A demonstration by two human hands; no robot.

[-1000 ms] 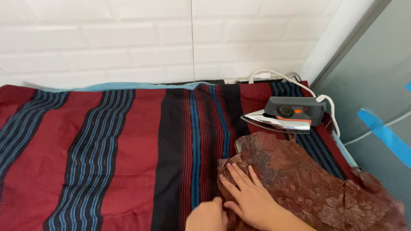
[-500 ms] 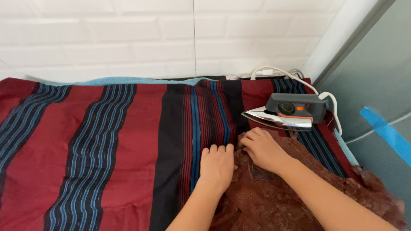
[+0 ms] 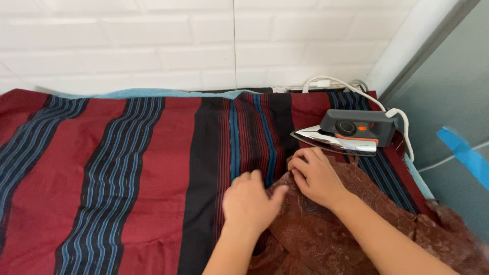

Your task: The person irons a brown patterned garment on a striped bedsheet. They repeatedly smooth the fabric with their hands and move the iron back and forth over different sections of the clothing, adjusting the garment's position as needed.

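Observation:
A brown patterned cloth [image 3: 356, 229] lies crumpled on the right part of a red, black and blue striped blanket [image 3: 127, 168]. My left hand [image 3: 249, 201] grips the cloth's near-left edge, fingers curled over the fabric. My right hand [image 3: 316, 175] pinches the cloth's far edge, just below the tip of a grey and orange iron [image 3: 346, 132]. The iron rests flat on the blanket, its point facing left, a few centimetres from my right fingers.
The iron's white cord [image 3: 402, 125] loops to the wall behind it. A white brick wall [image 3: 204, 46] runs along the far edge. A grey panel with blue tape [image 3: 466, 153] stands at the right. A light blue layer [image 3: 153, 93] shows under the blanket's far edge.
Both hands moved away from me and up the blanket, pulling the brown cloth's edge toward the iron. The view shifted slightly; the iron has not moved.

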